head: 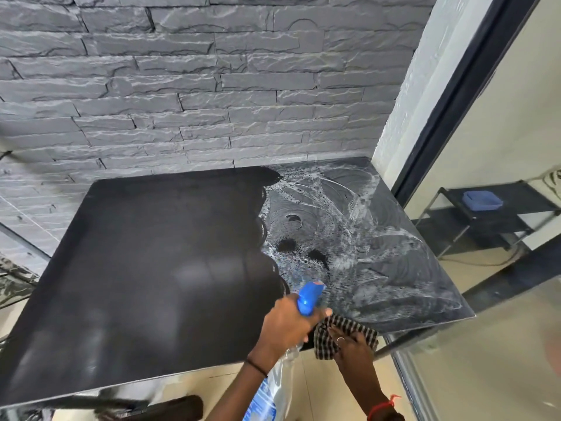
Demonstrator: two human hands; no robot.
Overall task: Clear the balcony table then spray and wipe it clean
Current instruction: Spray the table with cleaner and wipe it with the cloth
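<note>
Fingers (321, 313) of left hand (285, 325) wrapped round spray bottle (308, 299) | points up-right at soapy streaks (364, 253) on table (151, 253) | right hand (353, 349) flat on checked cloth (349, 326), nearer streaks

The left hand (285, 325) grips a spray bottle (308, 299) above the bench's (151, 253) near edge, beside the right hand (352, 350) resting on a checked cloth (362, 331) below white foam (349, 238).

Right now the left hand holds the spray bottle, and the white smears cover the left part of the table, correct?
Not quite: the head view shows the white smears on the right part of the table. The left hand does hold the spray bottle.
</note>
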